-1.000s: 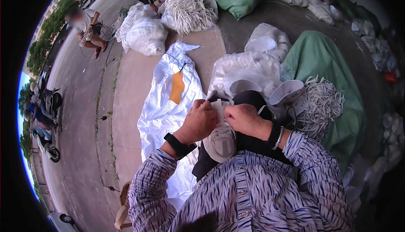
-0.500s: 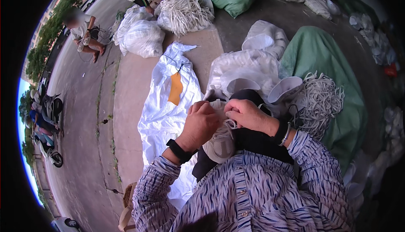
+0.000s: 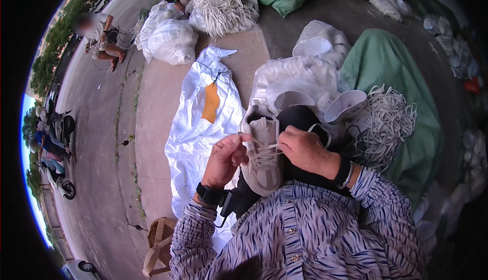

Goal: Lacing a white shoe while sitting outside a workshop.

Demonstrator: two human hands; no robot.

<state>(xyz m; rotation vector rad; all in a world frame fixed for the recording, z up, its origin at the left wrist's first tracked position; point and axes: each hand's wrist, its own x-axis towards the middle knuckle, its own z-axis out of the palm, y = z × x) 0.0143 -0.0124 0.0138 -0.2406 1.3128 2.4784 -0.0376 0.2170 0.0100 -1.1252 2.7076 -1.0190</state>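
A beige sneaker rests on my lap with its toe toward me and its opening away. Pale shoelaces cross its tongue. My right hand, at the shoe's right side, pinches a lace end drawn taut to the right. On the other side, my left hand has its thumb and index finger together beside the eyelets, apparently on another lace strand; the lower fingers are curled. Just beyond my right hand, a loose lace loop lies over my dark-clad knee.
To the right, a pile of loose laces lies against a green sack. Ahead are white shoe parts and plastic bags. A white woven sheet with an orange piece spreads at left. Another person sits farther off.
My hands have moved apart from over the laces, uncovering the shoe's tongue and opening. The left hand went left and down, and the right drew a lace outward.
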